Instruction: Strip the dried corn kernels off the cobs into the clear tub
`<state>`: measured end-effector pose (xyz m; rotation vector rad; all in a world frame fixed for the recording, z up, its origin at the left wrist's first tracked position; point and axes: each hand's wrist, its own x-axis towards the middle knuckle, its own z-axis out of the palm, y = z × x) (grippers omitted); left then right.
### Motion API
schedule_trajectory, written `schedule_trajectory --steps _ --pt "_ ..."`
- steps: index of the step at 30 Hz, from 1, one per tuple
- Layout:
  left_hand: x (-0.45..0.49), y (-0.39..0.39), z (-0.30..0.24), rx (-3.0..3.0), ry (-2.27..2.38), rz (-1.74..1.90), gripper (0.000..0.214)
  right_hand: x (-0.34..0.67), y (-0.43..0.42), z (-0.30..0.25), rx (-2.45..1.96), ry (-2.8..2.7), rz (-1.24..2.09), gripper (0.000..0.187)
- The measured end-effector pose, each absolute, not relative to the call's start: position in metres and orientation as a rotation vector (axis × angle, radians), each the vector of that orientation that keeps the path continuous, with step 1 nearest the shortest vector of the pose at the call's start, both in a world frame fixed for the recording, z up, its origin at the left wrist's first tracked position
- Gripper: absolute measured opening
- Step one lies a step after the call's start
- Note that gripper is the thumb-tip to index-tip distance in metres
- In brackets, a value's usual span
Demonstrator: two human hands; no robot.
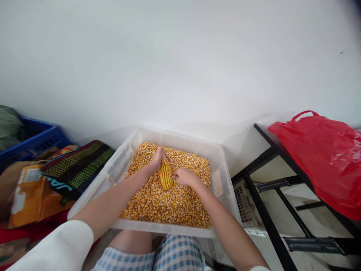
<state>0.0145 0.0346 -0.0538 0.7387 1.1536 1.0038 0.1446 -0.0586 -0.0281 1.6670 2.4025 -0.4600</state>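
My left hand is closed around the far end of a yellow ear of corn. The ear is held over the loose corn kernels, its near end pointing toward me, and rows of kernels still cover its visible side. Just right of the ear is my right hand, its fingers curled in at the cob's side. What those fingertips hold, if anything, is too small to make out. A translucent plastic bin surrounds the kernels, which spread across its floor.
A red plastic bag lies on a black-framed table at right, with a white basket beneath. On the left are a black-and-green mesh bag, an orange package and a blue crate. A white wall stands behind.
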Motion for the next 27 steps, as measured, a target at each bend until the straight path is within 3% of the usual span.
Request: schedule_trajectory --steps 20,27 --pt "0.026 0.035 -0.062 0.704 1.083 1.009 0.028 0.150 -0.053 -0.047 1.691 2.439 -0.612 0.026" --pt "0.012 0.046 -0.072 0.573 1.127 1.048 0.027 0.138 -0.054 -0.059 1.849 2.418 -0.479 0.033"
